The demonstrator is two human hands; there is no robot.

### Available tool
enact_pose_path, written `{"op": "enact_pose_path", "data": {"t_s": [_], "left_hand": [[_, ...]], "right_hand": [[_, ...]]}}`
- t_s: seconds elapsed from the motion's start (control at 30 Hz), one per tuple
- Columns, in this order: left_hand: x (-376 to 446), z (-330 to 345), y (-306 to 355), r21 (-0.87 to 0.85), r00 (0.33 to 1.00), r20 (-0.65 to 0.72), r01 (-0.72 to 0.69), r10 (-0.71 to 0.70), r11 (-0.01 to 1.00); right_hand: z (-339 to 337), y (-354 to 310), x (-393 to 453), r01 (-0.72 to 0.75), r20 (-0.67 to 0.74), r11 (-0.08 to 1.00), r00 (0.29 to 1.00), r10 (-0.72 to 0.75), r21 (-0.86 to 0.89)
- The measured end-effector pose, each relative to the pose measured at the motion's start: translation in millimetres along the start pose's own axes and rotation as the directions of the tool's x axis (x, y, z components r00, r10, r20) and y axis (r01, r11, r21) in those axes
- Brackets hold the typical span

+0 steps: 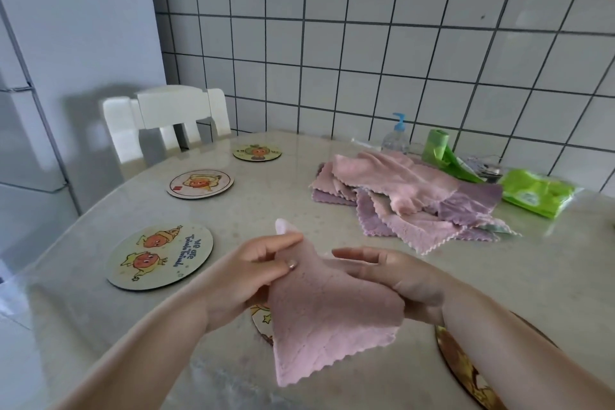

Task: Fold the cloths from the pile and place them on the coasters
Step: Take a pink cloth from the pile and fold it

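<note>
First cloth in your hands, no coaster filled yet.

Your left hand (253, 273) pinches the upper edge of a pink cloth (329, 319) between thumb and fingers, and your right hand (396, 280) cups it from the other side with fingers loosely curled under the fabric; it hangs above the tabletop (499, 276), still unfolded as far as you can judge. The pile of pink and purple cloths (409, 196) lies beyond your right hand. Left of the pile, three printed coasters (159, 256) sit bare, and parts of two more (466, 373) show beneath your hands. All folding and placing remains.
</note>
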State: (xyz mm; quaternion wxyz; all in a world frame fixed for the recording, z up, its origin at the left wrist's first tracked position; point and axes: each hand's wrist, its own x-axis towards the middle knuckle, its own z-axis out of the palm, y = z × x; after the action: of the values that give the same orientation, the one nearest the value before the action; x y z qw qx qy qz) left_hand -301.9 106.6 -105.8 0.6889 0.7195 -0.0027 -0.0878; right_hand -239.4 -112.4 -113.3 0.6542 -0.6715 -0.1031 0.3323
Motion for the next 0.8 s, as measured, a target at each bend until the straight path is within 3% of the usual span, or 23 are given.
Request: {"op": "enact_pose_path", "data": {"t_s": [0.1,0.2,0.27,0.33,0.43,0.5,0.67,0.8], "left_hand": [[5.9,-5.2,7.6,0.007,0.995,-0.012,-0.099,0.099,0.995],[14.8,-10.8,11.3,0.029,0.987,0.036,-0.158,0.157,0.987],[23.8,-12.4,5.3,0.06,0.992,0.076,-0.106,0.102,0.993],[30.5,-12.6,-6.0,0.098,0.996,0.09,0.004,-0.013,0.995],[31.7,-18.6,-18.3,0.167,0.982,0.123,0.125,-0.146,0.978],[28.0,-25.3,-23.5,0.138,0.973,0.155,0.148,-0.169,0.979],[9.0,-38.0,-37.1,0.09,0.98,0.076,0.177,-0.184,0.98],[-5.1,-36.4,-43.1,0.127,0.965,0.157,0.192,-0.211,0.973]], "right_hand": [[-1.0,-6.9,-1.3,0.212,-0.11,0.977,0.972,-0.209,0.019],[-0.1,-13.6,-1.6,0.421,-0.24,0.883,0.853,-0.463,-0.207],[1.6,-6.7,2.3,0.415,-0.257,0.832,0.815,-0.52,-0.37],[1.8,9.7,8.5,0.334,-0.29,0.835,0.826,-0.483,-0.437],[0.3,34.2,12.0,0.18,-0.283,0.902,0.909,-0.305,-0.392],[-4.8,46.0,9.6,0.14,-0.294,0.908,0.917,-0.269,-0.394],[-8.3,54.2,-18.5,0.056,-0.346,0.863,0.901,-0.26,-0.503],[2.5,57.8,-35.5,0.084,-0.219,0.818,0.943,-0.249,-0.569]]}}
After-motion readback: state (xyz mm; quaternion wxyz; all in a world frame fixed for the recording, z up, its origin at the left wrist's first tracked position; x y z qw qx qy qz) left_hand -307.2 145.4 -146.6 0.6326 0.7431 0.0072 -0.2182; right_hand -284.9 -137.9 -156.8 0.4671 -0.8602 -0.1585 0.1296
